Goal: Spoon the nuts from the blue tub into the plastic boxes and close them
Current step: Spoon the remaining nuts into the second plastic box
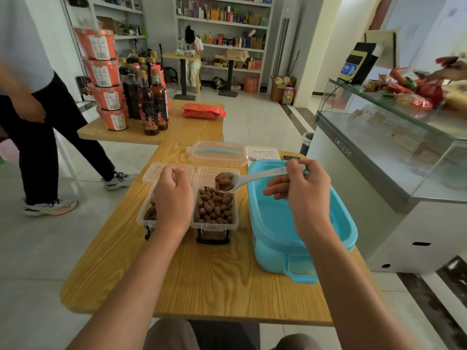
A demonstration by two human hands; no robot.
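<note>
Nuts [214,209]: brown, filling the clear plastic box [235,223] that sits between the two hands, nearly to the rim. Lid hinged back, away from the person. A further heap of nuts rides in the bowl of the white spoon [242,181], which is over the far end of this box.

Right hand [304,195]: fingers curled round the spoon's handle, gripping it; spoon bowl points toward the left hand. The hand is over the blue tub [343,223], which stands open under and just beyond it; what remains inside is hidden by hand and forearm.

Left hand [173,195]: fingers curled, sitting over a second clear box [144,218], also open and holding some nuts. Cannot tell whether it grips the box wall or only rests there.

Beyond both hands: a clear lid [217,155] with a blue handle lies flat on the wooden table [202,279], a printed sheet [262,152] beside it.

Further out, past the left hand: another table with stacked orange tubs [106,79], dark bottles [151,97] and a red packet [203,110]. A person in dark trousers [38,137] stands beyond the left hand. A glass counter [394,137] stands on the right-hand side.
</note>
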